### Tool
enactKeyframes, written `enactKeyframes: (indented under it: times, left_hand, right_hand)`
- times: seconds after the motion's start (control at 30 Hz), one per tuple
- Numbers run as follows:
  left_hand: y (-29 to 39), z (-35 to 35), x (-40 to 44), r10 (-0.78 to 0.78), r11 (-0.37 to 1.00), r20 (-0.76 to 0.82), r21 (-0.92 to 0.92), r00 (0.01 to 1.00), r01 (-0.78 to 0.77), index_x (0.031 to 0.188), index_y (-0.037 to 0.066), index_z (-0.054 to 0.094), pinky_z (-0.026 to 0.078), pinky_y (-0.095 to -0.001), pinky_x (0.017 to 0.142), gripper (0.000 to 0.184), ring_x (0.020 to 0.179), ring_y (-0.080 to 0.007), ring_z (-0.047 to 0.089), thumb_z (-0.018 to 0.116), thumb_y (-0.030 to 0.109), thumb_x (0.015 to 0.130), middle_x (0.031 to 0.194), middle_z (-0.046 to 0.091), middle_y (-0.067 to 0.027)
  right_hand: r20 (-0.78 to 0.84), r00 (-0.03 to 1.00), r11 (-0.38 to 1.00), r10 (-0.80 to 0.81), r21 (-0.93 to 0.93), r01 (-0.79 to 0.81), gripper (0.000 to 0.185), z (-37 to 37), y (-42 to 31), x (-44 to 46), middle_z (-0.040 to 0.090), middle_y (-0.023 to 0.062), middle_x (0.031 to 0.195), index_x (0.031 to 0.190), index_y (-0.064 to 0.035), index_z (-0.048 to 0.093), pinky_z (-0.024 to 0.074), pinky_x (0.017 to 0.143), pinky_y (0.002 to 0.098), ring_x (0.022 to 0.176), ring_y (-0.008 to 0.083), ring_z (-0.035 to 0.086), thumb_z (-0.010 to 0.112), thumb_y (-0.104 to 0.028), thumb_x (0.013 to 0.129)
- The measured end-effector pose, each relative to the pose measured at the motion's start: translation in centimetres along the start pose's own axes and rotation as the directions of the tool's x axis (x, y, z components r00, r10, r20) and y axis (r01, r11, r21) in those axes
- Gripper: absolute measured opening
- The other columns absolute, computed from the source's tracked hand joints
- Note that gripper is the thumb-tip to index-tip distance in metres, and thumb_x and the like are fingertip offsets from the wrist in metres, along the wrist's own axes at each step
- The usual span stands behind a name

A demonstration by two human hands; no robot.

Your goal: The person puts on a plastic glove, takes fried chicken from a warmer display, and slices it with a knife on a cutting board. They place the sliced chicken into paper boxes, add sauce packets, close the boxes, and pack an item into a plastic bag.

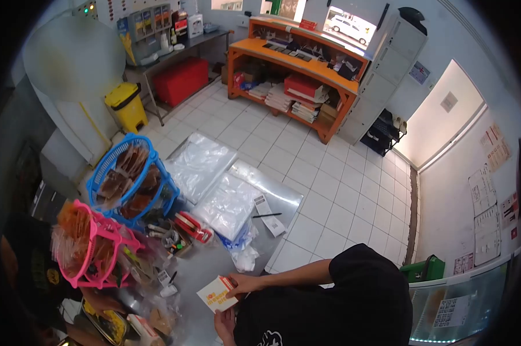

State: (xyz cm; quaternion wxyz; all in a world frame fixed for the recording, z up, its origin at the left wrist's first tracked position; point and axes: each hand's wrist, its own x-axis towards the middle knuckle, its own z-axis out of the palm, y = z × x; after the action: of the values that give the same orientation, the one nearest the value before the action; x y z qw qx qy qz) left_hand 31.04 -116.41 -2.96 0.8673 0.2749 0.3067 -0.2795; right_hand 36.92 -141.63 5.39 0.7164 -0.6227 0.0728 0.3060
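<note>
A small white box [216, 294] with orange and yellow print is held in front of the black shirt, over the metal table [194, 268]. My right hand [244, 285] reaches in from the right and grips the box's upper right corner, thumb and fingers closed on it. Below, my left hand [226, 324] has its fingers bent against the box's lower edge. Part of this hand is cut off by the frame's bottom. Plastic bags [246, 258] lie beyond the box, beside a red item [193, 227].
Blue [134, 179] and pink [93, 245] baskets of packets stand at the left. A co-worker's arm [102, 300] is near a food tray [107, 324]. Stacked plastic sheets [226, 205], a paper slip [269, 215] and a pen [267, 215] lie farther up the table.
</note>
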Motion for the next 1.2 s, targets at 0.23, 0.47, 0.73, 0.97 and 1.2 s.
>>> enactKeyframes:
  times: [0.23,0.47,0.73,0.97,1.2]
  left_hand:
    - [-0.3,8.6,-3.3,-0.197,0.973,0.116,-0.103,0.974,0.209,0.138,-0.007,0.041,0.037,-0.0506,0.119,0.049,0.136,-0.0435,0.045,0.059,0.019,0.101,0.139,0.049,-0.0276]
    - [-0.2,10.9,-4.6,-0.223,0.973,-0.098,0.029,0.97,0.227,0.135,-0.002,0.045,0.045,-0.0486,0.111,0.048,0.129,-0.0394,0.055,0.062,0.025,0.099,0.126,0.058,-0.022]
    - [-3.0,13.0,-4.8,0.005,0.976,-0.344,0.205,0.939,0.069,0.124,0.003,0.058,0.045,-0.043,0.108,0.036,0.117,-0.0236,0.061,0.059,0.03,0.102,0.118,0.065,-0.0093]
    - [-8.1,9.9,-3.8,0.566,0.654,-0.477,0.756,0.673,-0.014,0.141,-0.001,0.04,0.052,-0.0425,0.093,0.053,0.113,-0.0247,0.059,0.063,0.022,0.1,0.122,0.058,-0.015]
    - [-6.1,10.1,-2.6,0.761,0.386,-0.194,0.902,0.619,-0.192,0.137,-0.006,0.046,0.051,-0.0364,0.092,0.047,0.112,-0.0245,0.062,0.063,0.02,0.1,0.124,0.063,-0.02]
  right_hand:
    - [0.079,0.99,0.991,0.113,0.069,-0.119,0.068,0.1,-0.3,-0.4,0.065,0.0153,0.119,0.141,0.0051,0.031,0.0583,0.082,0.0346,0.1,0.0199,0.067,0.073,-0.019,0.093]
    - [0.193,0.974,0.979,0.119,0.14,-0.148,0.073,-1.1,-0.6,-0.6,0.066,0.0107,0.115,0.144,-0.0002,0.031,0.0552,0.069,0.0276,0.087,0.0128,0.067,0.076,-0.023,0.091]
    - [0.21,0.972,0.994,0.101,0.018,-0.107,0.073,-1.6,0.8,-0.3,0.063,0.0117,0.113,0.145,0.0019,0.031,0.0548,0.065,0.0267,0.089,0.013,0.067,0.076,-0.017,0.09]
    - [0.242,0.919,0.849,0.312,-0.506,-0.155,0.093,-2.8,0.1,1.5,0.052,0.0341,0.131,0.14,0.0162,0.027,0.0479,0.103,0.0428,0.124,0.0405,0.057,0.079,-0.037,0.083]
    - [0.263,0.961,0.655,0.089,-0.742,0.143,0.098,-2.5,1.6,2.5,0.046,0.0382,0.135,0.149,0.0139,0.016,0.0456,0.103,0.0525,0.121,0.0493,0.054,0.058,-0.055,0.093]
